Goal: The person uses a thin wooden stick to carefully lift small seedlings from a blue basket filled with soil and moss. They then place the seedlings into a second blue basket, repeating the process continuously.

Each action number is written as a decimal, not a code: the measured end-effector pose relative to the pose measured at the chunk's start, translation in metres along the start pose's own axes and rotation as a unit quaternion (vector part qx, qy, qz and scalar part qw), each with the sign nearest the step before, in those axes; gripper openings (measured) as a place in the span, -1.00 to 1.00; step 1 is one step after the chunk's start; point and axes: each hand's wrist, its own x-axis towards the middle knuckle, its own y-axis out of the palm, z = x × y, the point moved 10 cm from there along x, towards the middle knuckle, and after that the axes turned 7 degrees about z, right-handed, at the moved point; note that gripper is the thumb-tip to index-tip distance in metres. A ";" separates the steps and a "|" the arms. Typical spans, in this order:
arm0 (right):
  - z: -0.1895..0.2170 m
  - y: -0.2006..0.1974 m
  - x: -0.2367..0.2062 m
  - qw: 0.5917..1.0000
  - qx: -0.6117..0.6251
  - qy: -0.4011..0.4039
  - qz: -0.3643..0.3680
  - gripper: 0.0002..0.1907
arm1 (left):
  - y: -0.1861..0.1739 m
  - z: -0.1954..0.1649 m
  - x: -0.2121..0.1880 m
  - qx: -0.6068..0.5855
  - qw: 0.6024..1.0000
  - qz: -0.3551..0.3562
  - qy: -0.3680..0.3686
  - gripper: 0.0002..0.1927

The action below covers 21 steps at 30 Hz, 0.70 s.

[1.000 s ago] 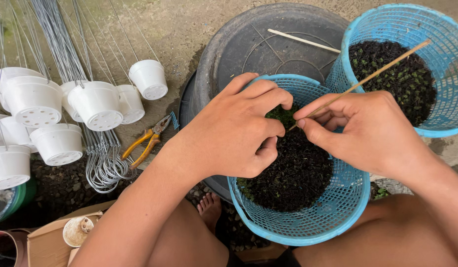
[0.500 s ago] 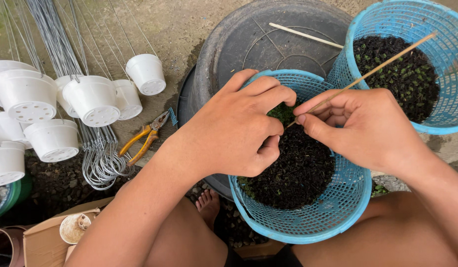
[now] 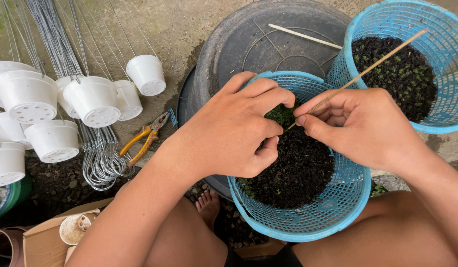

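A blue mesh basket (image 3: 308, 222) full of dark potting mix (image 3: 295, 173) rests between my knees. My left hand (image 3: 234, 131) curls over its near-left side, fingers closed around a small green plant (image 3: 282, 114) sitting in the mix. My right hand (image 3: 360, 126) pinches a thin wooden stick (image 3: 367, 69) whose lower tip pokes into the mix beside the plant; its upper end slants up to the right over a second blue basket (image 3: 436, 113), also filled with dark mix.
An upturned dark round basin (image 3: 258, 39) with a loose stick (image 3: 303, 35) on it lies behind the baskets. Several white hanging pots (image 3: 93, 101) with wire hangers (image 3: 103, 158) lie at left, yellow-handled pliers (image 3: 142, 141) beside them. A cardboard box (image 3: 46, 237) sits bottom left.
Both hands stay over the near basket; the view has shifted slightly and the stick's upper end has tipped a little. My fingers have closed tighter around the plant.
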 end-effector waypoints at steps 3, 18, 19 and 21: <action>0.000 0.000 0.000 1.000 -0.001 -0.002 -0.003 -0.80 | 0.000 0.000 -0.001 0.006 1.000 0.004 -0.004 -0.87; -0.001 0.001 0.001 1.000 -0.021 0.017 0.001 -0.81 | 0.004 0.000 -0.001 0.004 1.000 0.005 -0.010 -0.86; -0.001 0.000 0.002 1.000 -0.019 0.015 0.004 -0.81 | 0.004 0.001 -0.001 0.003 1.000 0.007 -0.011 -0.86; -0.002 0.000 0.003 1.000 -0.010 0.011 0.006 -0.81 | 0.003 0.000 -0.001 0.003 1.000 0.003 -0.010 -0.84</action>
